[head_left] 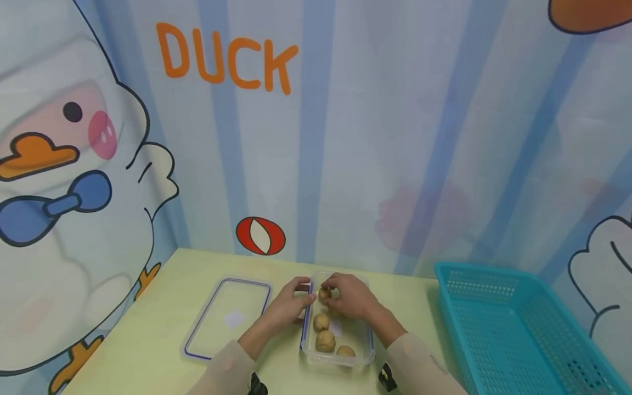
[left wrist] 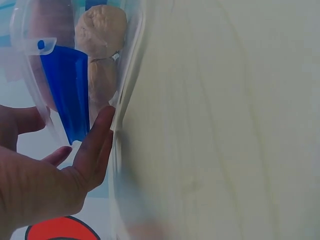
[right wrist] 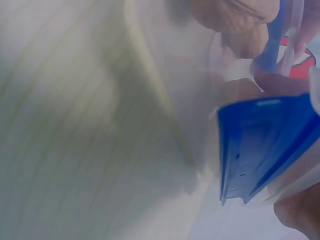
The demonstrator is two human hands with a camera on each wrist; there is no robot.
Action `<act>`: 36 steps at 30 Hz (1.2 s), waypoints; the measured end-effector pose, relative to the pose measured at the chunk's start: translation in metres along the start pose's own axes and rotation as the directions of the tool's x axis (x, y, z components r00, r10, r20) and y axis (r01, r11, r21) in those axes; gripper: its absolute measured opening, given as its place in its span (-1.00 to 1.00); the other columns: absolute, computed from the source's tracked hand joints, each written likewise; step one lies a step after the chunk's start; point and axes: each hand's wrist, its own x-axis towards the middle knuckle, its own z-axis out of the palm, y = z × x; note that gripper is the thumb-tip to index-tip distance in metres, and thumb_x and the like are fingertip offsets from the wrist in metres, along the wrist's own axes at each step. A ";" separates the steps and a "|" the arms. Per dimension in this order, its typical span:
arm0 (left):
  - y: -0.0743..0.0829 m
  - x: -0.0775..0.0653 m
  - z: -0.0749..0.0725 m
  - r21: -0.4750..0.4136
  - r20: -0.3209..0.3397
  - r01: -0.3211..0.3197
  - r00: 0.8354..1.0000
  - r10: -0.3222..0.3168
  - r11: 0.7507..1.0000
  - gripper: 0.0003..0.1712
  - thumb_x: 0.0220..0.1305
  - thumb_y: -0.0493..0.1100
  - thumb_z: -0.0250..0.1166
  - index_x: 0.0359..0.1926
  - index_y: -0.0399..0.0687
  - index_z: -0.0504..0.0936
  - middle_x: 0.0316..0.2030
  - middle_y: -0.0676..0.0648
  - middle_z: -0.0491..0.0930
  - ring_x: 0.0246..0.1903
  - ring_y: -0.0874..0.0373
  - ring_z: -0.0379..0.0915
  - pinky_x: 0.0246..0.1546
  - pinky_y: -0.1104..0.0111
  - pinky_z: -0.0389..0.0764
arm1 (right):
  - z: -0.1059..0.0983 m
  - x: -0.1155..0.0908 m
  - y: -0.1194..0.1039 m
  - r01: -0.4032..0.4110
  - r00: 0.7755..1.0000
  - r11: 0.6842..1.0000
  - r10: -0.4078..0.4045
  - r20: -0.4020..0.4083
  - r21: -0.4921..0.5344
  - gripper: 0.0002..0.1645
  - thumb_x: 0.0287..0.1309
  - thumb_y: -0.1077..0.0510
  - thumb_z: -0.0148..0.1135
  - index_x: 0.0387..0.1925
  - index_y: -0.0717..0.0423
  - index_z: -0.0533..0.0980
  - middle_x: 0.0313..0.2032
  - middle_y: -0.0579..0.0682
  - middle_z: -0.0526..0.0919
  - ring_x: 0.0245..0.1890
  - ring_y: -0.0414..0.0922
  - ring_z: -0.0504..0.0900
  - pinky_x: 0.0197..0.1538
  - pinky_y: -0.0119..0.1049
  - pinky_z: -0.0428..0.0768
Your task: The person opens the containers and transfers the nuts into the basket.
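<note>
A clear plastic food box [head_left: 338, 361] with blue clips [left wrist: 67, 90] stands on the table. My left hand [head_left: 286, 304] grips its left side, thumb at the rim and fingers along the outer wall. Reaching into the far part of the box, my right hand [head_left: 351, 296] pinches a walnut [head_left: 324, 294] between thumb and fingers. Several other walnuts [head_left: 325, 341] lie inside, mostly along the left side and near end. In the right wrist view a blue clip [right wrist: 265, 140] covers much of the right hand.
A clear lid [head_left: 224, 329] with a blue seal lies flat on the pale yellow table [head_left: 153, 318], left of the box. To the right is a turquoise plastic basket [head_left: 508, 296]. A duck-print curtain [head_left: 355, 137] hangs behind the table.
</note>
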 end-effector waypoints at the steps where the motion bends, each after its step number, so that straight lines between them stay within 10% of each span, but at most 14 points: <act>1: 0.001 0.001 -0.001 -0.001 0.003 0.001 1.000 -0.001 1.000 -0.36 0.60 -0.15 0.20 0.55 -0.22 0.27 0.46 -0.37 0.31 0.33 -0.38 0.40 -0.06 -0.11 0.73 | 0.000 0.001 0.000 0.007 1.000 1.000 -0.007 -0.003 -0.009 -0.67 0.29 0.19 0.47 0.06 0.18 0.73 -0.03 0.01 0.77 -0.01 0.03 0.73 0.07 -0.01 0.69; 36: 0.003 0.004 -0.006 -0.053 0.018 0.060 0.998 -0.060 0.997 -0.28 0.55 -0.16 0.26 0.60 -0.14 0.23 0.44 -0.35 0.30 0.29 -0.34 0.44 -0.12 -0.11 0.75 | 0.000 0.003 0.001 0.017 0.997 0.993 -0.008 -0.077 0.114 -0.86 0.23 0.23 0.50 -0.19 0.11 0.70 -0.27 -0.10 0.67 -0.21 -0.11 0.70 -0.08 -0.17 0.70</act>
